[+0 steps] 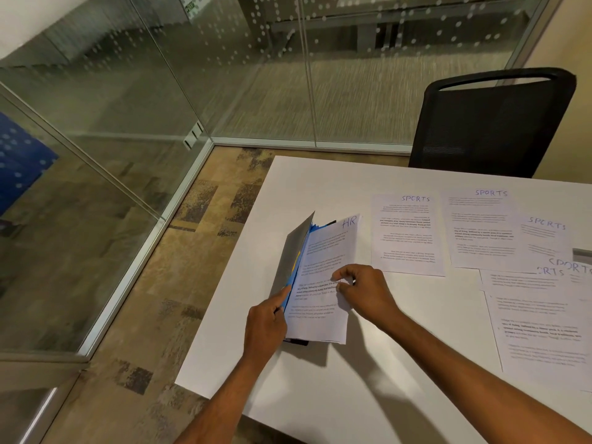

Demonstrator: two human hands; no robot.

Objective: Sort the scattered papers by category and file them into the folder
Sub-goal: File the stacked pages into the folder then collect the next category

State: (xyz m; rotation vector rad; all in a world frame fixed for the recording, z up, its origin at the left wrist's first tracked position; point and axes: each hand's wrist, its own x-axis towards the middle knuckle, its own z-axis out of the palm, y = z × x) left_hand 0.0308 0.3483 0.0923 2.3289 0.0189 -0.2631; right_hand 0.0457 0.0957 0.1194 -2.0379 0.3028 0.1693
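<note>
A folder (293,251) with a grey cover and blue dividers lies open near the table's left edge. A sheet headed HR (323,251) lies on top of its contents. My left hand (266,322) points its index finger against the raised grey cover and the blue divider edge, other fingers curled. My right hand (365,291) pinches the HR sheet at its right side, fingers curled on the paper. To the right, several sheets headed SPORTS (408,235) lie spread on the table, some overlapping.
The white table (336,386) ends close on the left and near side. A black mesh chair (493,123) stands behind the table's far edge. Glass partition walls (160,91) enclose the carpeted floor to the left.
</note>
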